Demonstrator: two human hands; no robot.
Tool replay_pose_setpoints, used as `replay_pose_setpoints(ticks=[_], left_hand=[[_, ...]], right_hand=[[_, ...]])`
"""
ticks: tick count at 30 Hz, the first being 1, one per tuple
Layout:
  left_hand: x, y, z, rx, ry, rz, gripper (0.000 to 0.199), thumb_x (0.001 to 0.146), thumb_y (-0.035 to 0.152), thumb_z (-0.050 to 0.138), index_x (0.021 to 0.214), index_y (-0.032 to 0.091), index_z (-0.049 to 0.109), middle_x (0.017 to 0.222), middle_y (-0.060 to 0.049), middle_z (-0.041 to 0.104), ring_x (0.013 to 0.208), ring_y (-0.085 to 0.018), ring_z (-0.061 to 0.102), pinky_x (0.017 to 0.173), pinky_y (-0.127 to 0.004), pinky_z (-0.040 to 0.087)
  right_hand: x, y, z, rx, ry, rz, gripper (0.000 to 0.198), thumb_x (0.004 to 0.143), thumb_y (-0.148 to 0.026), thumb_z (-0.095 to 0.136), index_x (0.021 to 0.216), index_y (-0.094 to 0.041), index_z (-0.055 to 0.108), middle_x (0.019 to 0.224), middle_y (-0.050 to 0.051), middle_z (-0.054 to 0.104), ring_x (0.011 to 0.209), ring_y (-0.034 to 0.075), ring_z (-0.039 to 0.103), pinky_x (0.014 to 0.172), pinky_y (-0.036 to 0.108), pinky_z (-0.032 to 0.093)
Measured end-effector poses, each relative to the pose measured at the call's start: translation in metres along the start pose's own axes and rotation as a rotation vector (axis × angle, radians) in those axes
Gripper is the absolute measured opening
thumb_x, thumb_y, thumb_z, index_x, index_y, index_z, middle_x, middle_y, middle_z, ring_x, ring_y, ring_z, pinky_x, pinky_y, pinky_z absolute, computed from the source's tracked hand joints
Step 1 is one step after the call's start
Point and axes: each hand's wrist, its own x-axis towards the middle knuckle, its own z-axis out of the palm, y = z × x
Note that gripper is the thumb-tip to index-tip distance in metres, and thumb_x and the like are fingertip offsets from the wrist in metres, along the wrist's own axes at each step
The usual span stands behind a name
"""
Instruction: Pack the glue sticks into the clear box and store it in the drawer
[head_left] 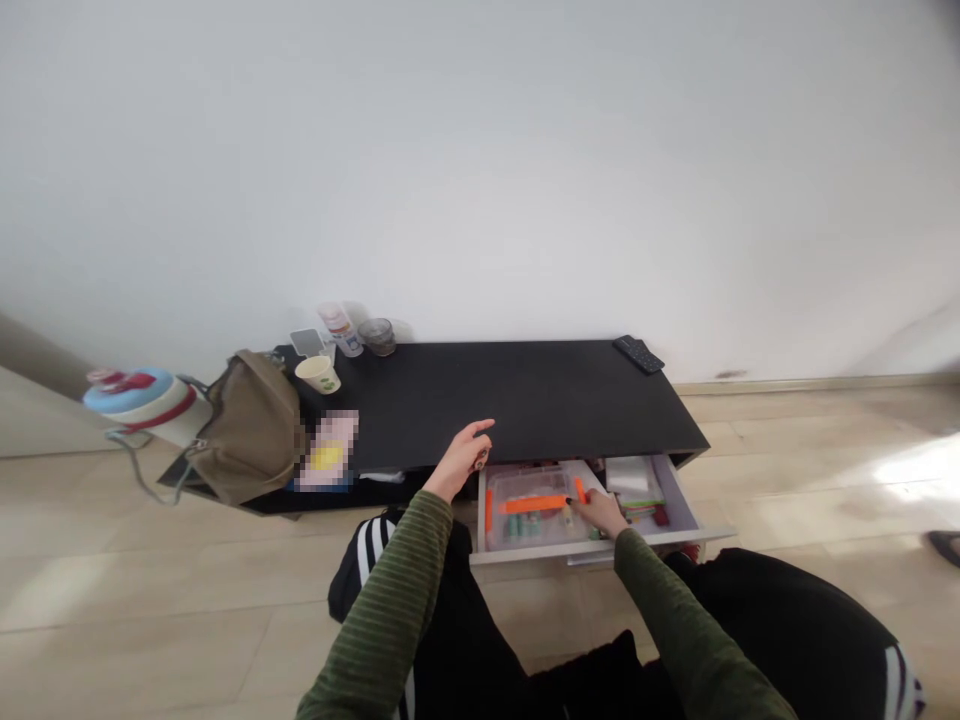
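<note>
In the pulled-out drawer (694, 530) lies a clear plastic box (525, 487) with orange clips; small greenish and pale items show through it. My right hand (604, 513) reaches into the drawer, its fingers closed at the box's right edge beside an orange clip. My left hand (463, 462) is over the front edge of the black cabinet (480, 395), left of the drawer. Its index finger points out, the other fingers are partly curled, and nothing is held.
Papers (628, 474) fill the drawer's right side. On the cabinet sit a remote control (638, 354), a glass bowl (377, 337), a spray can (341, 330), a paper cup (318, 375) and a brown bag (251, 430). A bottle (150, 400) leans beside the bag. The wall (525, 180) stands behind.
</note>
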Motion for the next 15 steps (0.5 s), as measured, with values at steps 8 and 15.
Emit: replay_pose_setpoints(ticks=[8, 15], left_hand=[[-0.044, -0.066, 0.051, 0.402, -1.311, -0.604, 0.034, 0.077, 0.039, 0.065, 0.106, 0.021, 0.068, 0.092, -0.008, 0.075, 0.085, -0.026, 0.074, 0.070, -0.039, 0.057], [-0.055, -0.142, 0.072, 1.225, -1.007, -0.289, 0.044, 0.071, 0.053, 0.068, 0.095, 0.017, 0.075, 0.102, -0.018, 0.074, 0.107, -0.038, 0.069, 0.087, -0.050, 0.055]], right_hand=[[-0.031, 0.002, -0.034, 0.303, 0.237, -0.144, 0.024, 0.074, -0.042, 0.069, 0.072, -0.021, 0.059, 0.063, 0.000, 0.061, 0.064, 0.017, 0.056, 0.059, 0.026, 0.033], [-0.083, 0.028, -0.114, 0.665, 0.307, -0.176, 0.031, 0.065, -0.043, 0.076, 0.081, -0.018, 0.069, 0.069, 0.002, 0.068, 0.066, 0.019, 0.059, 0.059, 0.027, 0.042]])
